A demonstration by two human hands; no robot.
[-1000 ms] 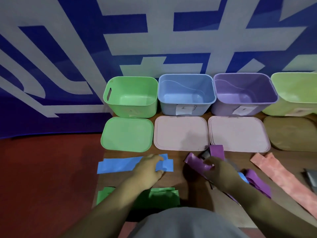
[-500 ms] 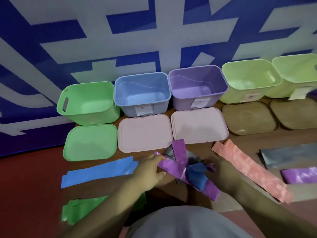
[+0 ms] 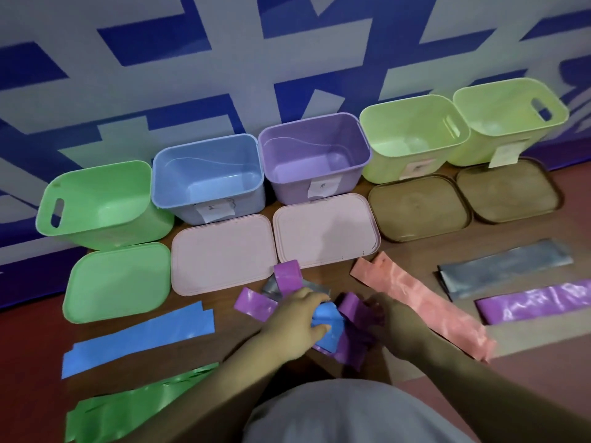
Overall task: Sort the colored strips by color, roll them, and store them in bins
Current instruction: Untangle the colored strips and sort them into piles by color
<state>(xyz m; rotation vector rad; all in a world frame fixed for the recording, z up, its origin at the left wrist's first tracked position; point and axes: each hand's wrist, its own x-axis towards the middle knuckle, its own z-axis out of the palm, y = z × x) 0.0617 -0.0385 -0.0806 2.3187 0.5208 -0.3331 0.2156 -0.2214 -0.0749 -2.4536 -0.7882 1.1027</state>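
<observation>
A tangle of strips lies at the table's middle: purple strips [image 3: 256, 304], a grey one [image 3: 271, 287] and a crumpled blue strip [image 3: 329, 324]. My left hand [image 3: 295, 324] grips the blue strip. My right hand [image 3: 388, 318] rests on the purple strips [image 3: 355, 334] beside it. Flat blue strips [image 3: 137, 338] and green strips [image 3: 128, 407] lie at the left. A pink strip [image 3: 419, 303], a grey strip [image 3: 502, 266] and a purple strip [image 3: 537, 302] lie at the right. Behind stand a green bin [image 3: 96, 203], a blue bin [image 3: 208, 177], a purple bin [image 3: 313, 155] and two yellow-green bins [image 3: 412, 135].
Lids lie in front of the bins: a green lid [image 3: 116, 281], two pale pink lids [image 3: 224, 252], two brown lids [image 3: 419, 211]. A blue and white banner wall [image 3: 224, 59] rises behind. The red floor [image 3: 28, 346] borders the table's left edge.
The view has swung right, showing the right-hand bins and strips. My left hand left the flat blue strips and came to the middle pile, where it grips the crumpled blue strip.
</observation>
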